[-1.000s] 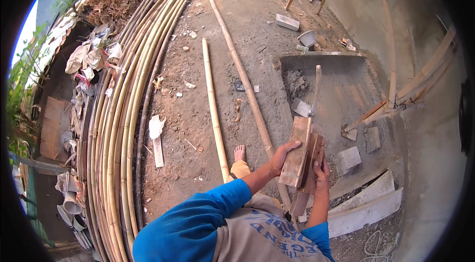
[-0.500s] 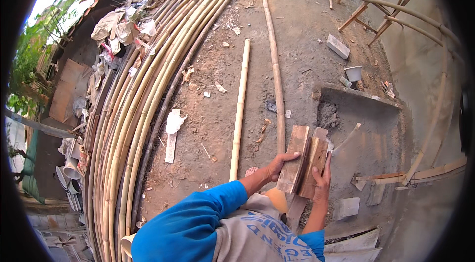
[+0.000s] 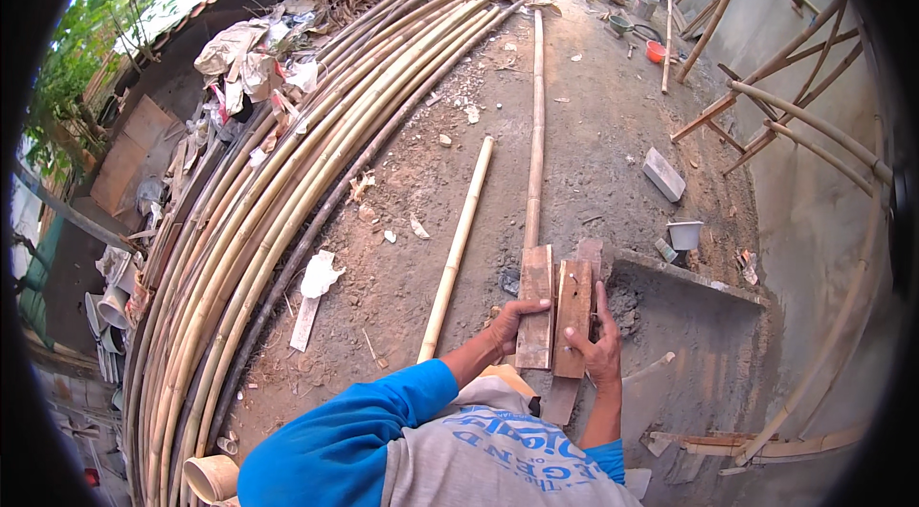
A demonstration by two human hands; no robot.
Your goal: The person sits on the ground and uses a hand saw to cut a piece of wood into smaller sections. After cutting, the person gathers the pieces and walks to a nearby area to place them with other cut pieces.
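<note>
Near my lap, my left hand (image 3: 515, 325) grips the left edge of a short wooden board (image 3: 535, 277), its thumb lying on the upper face. My right hand (image 3: 600, 349) is closed round a second, narrower wooden block (image 3: 573, 292), which shows small dark spots. The two pieces stand side by side with a thin gap between them. Behind and below them a longer plank (image 3: 559, 402) shows in part; whether it touches them I cannot tell. Most fingertips are hidden behind the wood.
Many bamboo poles (image 3: 287, 191) lie stacked on the left. Two single poles, a short one (image 3: 459, 248) and a long one (image 3: 536, 124), lie ahead. On the right are a low-walled mortar pit (image 3: 689, 275), a white bucket (image 3: 684, 235), a grey block (image 3: 663, 174) and a bamboo frame (image 3: 785, 76).
Both wooden pieces have turned from slanted to nearly upright in the picture and shifted slightly left with my hands. The view has tilted up, showing more of the far ground.
</note>
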